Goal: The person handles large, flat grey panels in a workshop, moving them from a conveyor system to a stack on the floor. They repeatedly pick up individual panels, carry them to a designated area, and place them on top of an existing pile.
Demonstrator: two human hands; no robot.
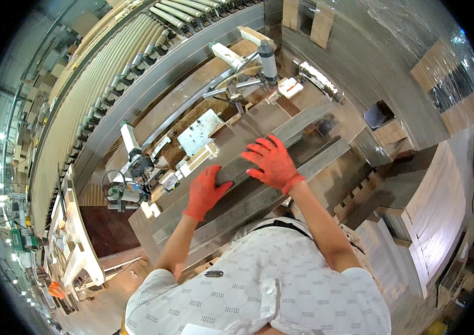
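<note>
Both my hands wear red gloves and are over a machine bed with long grey strips running from lower left to upper right. My left hand (pixel 206 192) has its thumb apart from the fingers and lies by the far grey strip (pixel 310 118). To its right, my right hand (pixel 272 163) is spread wide, palm down, between that strip and the near grey strip (pixel 326 157). Neither hand shows anything gripped. Whether the palms touch the surface, I cannot tell. Beyond my hands sits a white speckled plate (pixel 198 132) among the machine's parts.
A grey cylinder (pixel 268 61) on a metal arm stands on the machine's far side, with another clamp unit (pixel 128 192) at left. A roller conveyor (pixel 100 84) curves behind. Wrapped stacked panels (pixel 354 67) rise at right, and pale boards (pixel 438 206) lie nearer.
</note>
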